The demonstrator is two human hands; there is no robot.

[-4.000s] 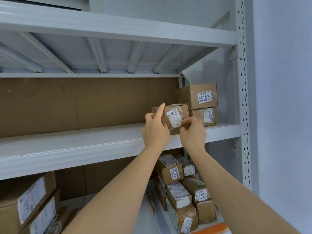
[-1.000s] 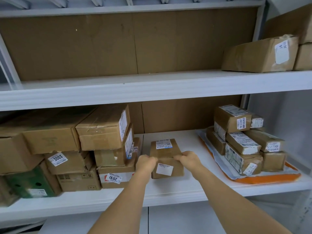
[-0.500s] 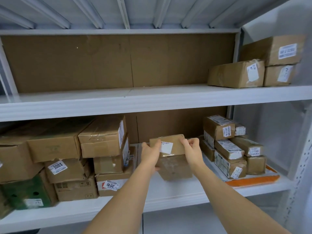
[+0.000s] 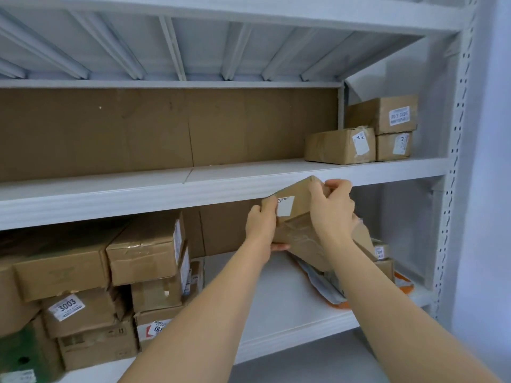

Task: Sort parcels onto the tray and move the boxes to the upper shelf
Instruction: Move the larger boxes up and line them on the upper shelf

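Both hands hold a taped brown cardboard box, tilted, just below the white metal upper shelf. The left hand curls fingers under its 9 o'clock end; the right hand clamps over 2 o'clock. Likely risk: the raised corner catching the shelf lip, twisting the box loose.

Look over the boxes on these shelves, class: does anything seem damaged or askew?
Yes: the left box on the upper shelf looks crumpled, with wrinkled tape. The held box is tilted between both hands.
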